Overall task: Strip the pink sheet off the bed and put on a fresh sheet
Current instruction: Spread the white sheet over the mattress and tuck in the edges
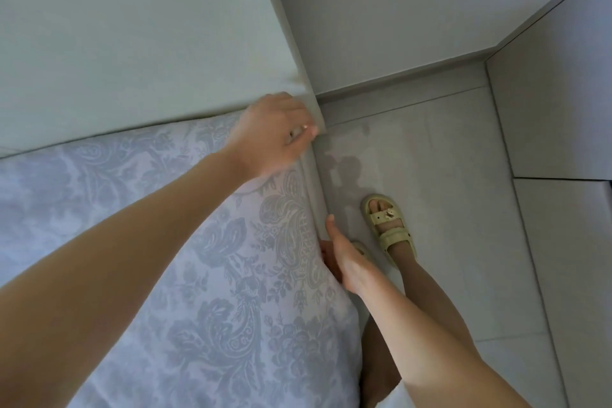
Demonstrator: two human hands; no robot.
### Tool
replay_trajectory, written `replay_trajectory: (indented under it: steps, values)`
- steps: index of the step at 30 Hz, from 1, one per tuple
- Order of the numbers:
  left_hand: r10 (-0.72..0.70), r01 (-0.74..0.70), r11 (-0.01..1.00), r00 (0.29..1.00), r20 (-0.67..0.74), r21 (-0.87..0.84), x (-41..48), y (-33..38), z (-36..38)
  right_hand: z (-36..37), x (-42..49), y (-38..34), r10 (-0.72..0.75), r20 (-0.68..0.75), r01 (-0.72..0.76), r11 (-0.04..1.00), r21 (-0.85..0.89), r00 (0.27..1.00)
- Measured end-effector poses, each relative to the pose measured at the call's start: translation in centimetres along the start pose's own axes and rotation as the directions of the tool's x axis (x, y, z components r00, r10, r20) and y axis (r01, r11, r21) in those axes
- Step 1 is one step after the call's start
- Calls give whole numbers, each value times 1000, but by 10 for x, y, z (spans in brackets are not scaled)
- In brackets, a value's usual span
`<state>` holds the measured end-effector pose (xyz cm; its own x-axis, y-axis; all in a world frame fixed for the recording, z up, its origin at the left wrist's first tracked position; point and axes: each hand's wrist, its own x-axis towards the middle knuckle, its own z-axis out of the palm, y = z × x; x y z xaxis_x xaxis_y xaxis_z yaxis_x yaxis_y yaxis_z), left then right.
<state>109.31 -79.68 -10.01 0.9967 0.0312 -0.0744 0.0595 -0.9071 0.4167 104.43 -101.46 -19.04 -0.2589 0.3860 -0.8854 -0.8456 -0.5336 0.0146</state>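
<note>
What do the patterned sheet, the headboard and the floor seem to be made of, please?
The sheet looks like soft matte woven cloth: paisley print, rounded drape over the edge. The headboard seems a smooth matte panel, padded or painted, I cannot tell. The floor looks like pale glazed tile: straight joints, faint sheen.
</note>
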Motion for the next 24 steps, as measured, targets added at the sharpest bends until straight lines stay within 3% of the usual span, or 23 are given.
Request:
replay_trajectory:
  steps: [2,4,7,13,21,24]
  values:
    - [-85,91,995,984,-156,28,-26,-1,-20,5,-5,-2,10,3,-11,999,43,1000]
    - [-175,191,981,955,-241,45,-57,1,-32,0,-12,8,-72,-43,78,986,146,996]
    - [-318,349,935,899,-300,56,-110,12,-34,-15,-31,42,-184,-271,240,952,190,945]
    - [-571,579,814,778,-261,-54,-207,41,-7,-2,-36,77,-179,-234,216,966,143,956]
    - [-727,700,684,634,-264,-203,-252,68,16,13,-27,62,-206,-149,232,955,184,967]
    - [-750,722,662,634,-190,-202,-249,70,37,16,-12,46,-182,-177,203,973,109,967]
